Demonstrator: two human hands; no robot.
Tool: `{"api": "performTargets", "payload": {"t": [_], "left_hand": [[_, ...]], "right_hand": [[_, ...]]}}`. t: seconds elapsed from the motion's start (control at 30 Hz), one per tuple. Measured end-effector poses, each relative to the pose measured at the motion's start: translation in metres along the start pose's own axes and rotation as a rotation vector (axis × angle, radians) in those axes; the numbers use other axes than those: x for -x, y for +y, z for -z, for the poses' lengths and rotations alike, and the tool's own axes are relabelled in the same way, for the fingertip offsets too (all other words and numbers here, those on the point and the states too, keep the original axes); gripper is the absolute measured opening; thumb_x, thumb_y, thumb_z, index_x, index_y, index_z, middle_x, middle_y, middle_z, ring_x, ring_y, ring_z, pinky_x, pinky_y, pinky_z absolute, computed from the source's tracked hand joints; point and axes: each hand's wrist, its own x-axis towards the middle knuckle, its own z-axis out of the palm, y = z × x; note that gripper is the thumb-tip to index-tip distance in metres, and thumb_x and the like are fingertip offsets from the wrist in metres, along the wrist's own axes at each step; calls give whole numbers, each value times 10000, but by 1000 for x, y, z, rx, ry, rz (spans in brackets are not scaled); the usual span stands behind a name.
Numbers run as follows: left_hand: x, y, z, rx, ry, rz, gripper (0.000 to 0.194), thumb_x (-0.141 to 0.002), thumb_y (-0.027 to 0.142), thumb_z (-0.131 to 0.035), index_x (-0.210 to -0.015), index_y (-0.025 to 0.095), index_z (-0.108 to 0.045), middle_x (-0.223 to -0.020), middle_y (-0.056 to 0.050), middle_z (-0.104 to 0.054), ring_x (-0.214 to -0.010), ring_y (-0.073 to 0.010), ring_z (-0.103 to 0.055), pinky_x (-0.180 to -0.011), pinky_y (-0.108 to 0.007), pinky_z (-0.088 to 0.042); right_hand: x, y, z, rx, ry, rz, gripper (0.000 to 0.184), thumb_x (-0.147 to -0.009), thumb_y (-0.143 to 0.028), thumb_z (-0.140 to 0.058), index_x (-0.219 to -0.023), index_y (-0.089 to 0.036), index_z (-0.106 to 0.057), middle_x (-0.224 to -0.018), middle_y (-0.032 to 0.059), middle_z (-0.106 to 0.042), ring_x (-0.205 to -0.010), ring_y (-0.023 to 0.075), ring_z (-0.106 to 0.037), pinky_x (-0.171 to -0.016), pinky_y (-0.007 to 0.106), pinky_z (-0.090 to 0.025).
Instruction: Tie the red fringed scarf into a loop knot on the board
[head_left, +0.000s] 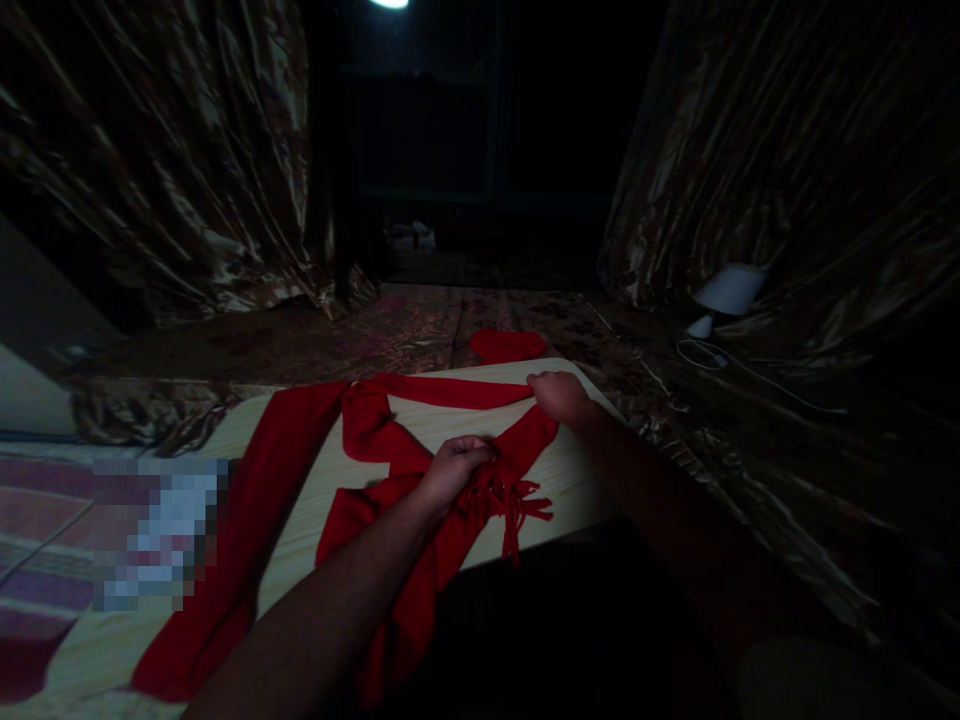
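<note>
A long red scarf (281, 450) with a fringed end lies in loops and folds across a light wood-grain table (577, 490). Near the table's middle, my left hand (455, 470) is closed on the scarf just above its fringe. My right hand (561, 396) grips a bend of the same scarf close to the far right corner. Between the two hands a short stretch of cloth runs at a slant. One part of the scarf hangs down over the front edge, partly hidden by my left forearm.
Beyond the table's far edge sits a red knitted item (508, 346), perhaps a hat, on a patterned cover (420, 320). A small white lamp (731, 290) with its cord stands at right. Shiny curtains (255, 150) hang on both sides. Striped bedding (45, 540) lies at left.
</note>
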Motion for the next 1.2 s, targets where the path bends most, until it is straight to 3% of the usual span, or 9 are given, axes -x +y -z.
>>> {"api": "performTargets", "payload": {"t": [0.1, 0.27, 0.37, 0.47, 0.67, 0.8, 0.93, 1.07, 1.2], "left_hand": [[2, 3, 1, 20, 40, 14, 154, -618, 273, -695, -571, 168, -593, -448, 36, -509, -392, -80, -403, -422, -215, -269], [3, 9, 4, 47, 131, -26, 184, -630, 288, -636, -522, 186, -528, -409, 59, -419, -360, -74, -353, -394, -214, -221], [4, 11, 3, 86, 126, -44, 185, -617, 279, -629, -512, 188, -507, -424, 58, -422, -372, -81, -389, -404, -217, -272], [4, 11, 1, 94, 94, -4, 200, -622, 308, -644, -525, 194, -511, -427, 56, -442, -375, -105, -437, -420, -236, -351], [1, 5, 1, -211, 17, 79, 203, -687, 352, -677, -638, 176, -590, -489, 37, -515, -391, -90, -424, -426, -224, -353], [8, 5, 1, -635, 201, -188, 219, -765, 344, -666, -937, 209, -653, -830, -40, -671, -752, -199, -643, -736, -340, -530], [19, 7, -3, -1113, 295, -495, 500, -804, 351, -658, -1277, 206, -582, -1278, -146, -583, -1228, -321, -527, -1076, -455, -404], [22, 9, -3, -1224, 81, -403, 502, -874, 345, -576, -1341, 165, -542, -1269, -163, -609, -1209, -313, -551, -1044, -426, -429], [21, 13, 2, -1206, -11, -278, 512, -867, 328, -581, -1347, 152, -543, -1197, -173, -668, -1123, -311, -618, -961, -417, -470]], "right_hand": [[-9, 7, 0, -77, 192, -95, 315, -961, -189, -424, -1167, -162, -661, -1014, 172, -731, -985, 264, -688, -896, 340, -480], [-36, 21, -12, -554, 385, -237, 425, -846, -50, -361, -1125, -133, -671, -1098, 99, -729, -1024, 171, -668, -904, 234, -489], [-51, 28, -26, -768, 369, -391, 527, -789, -21, -331, -1201, -95, -652, -1153, 105, -720, -1005, 151, -681, -849, 215, -515], [-60, 35, -39, -773, 274, -465, 575, -809, -34, -364, -1328, -114, -598, -1169, 102, -721, -921, 149, -706, -779, 213, -530], [-58, 47, -54, -578, 192, -524, 345, -818, -98, -498, -1082, -96, -721, -1097, 168, -730, -989, 228, -695, -843, 283, -520], [-52, 43, -51, -472, 226, -460, 445, -780, -97, -535, -1202, -134, -671, -1183, 135, -707, -1084, 222, -657, -920, 284, -490], [-35, 30, -40, -309, 261, -342, 466, -785, -94, -551, -1243, -112, -637, -1201, 162, -677, -1132, 236, -616, -970, 298, -453], [-4, 8, -30, -259, 379, -240, 352, -816, -120, -559, -1151, -151, -665, -1187, 155, -662, -1149, 269, -573, -980, 352, -439], [33, -14, -27, -526, 127, 154, 313, -761, -30, -535, -989, -174, -693, -993, 59, -700, -879, 171, -634, -805, 262, -488]]}}
